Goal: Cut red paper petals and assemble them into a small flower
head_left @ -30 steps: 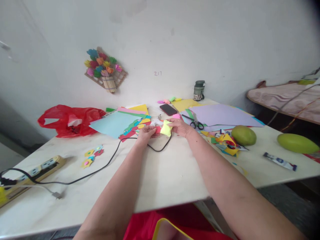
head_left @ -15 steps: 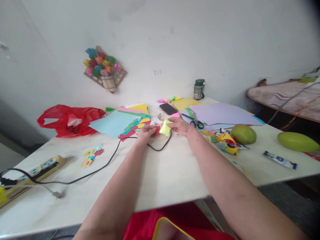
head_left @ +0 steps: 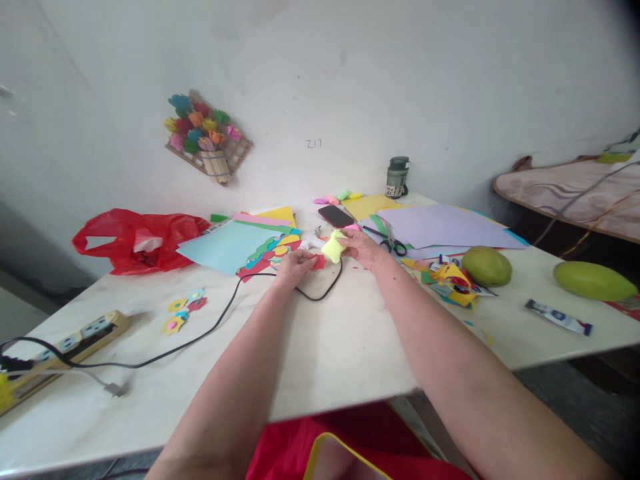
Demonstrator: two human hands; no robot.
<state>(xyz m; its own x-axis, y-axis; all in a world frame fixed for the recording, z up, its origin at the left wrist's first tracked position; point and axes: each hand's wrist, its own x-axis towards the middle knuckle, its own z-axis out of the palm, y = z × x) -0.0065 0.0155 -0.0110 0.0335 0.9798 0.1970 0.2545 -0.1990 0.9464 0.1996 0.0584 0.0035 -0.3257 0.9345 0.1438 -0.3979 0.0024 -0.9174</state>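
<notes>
My right hand [head_left: 364, 248] grips a pale yellow-green, soft-looking piece [head_left: 333, 248] with wavy edges, between thumb and fingers. It is held just above the table; its exact kind is unclear. To its left, my left hand [head_left: 295, 268] has its fingers closed in a pinch, and what they hold is hard to make out. A bit of red paper [head_left: 319, 262] lies by those fingertips. Behind the hands is a white object [head_left: 312, 241], partly hidden. Coloured paper cutouts [head_left: 265, 257] spread beside my left hand, and a black cord [head_left: 323, 297] loops below the yellow-green piece.
Black scissors [head_left: 393, 247], a phone [head_left: 336, 215] and lilac sheets [head_left: 450, 227] lie behind my right hand. Rightward are paper scraps [head_left: 453, 280], green fruit [head_left: 487, 267] and a tube [head_left: 559, 317]. Leftward are paper flowers [head_left: 183, 311], a power strip [head_left: 75, 350] and a red bag [head_left: 135, 233].
The yellow-green piece has tilted and moved slightly up and right with my right hand. My left hand has drawn a little away from it.
</notes>
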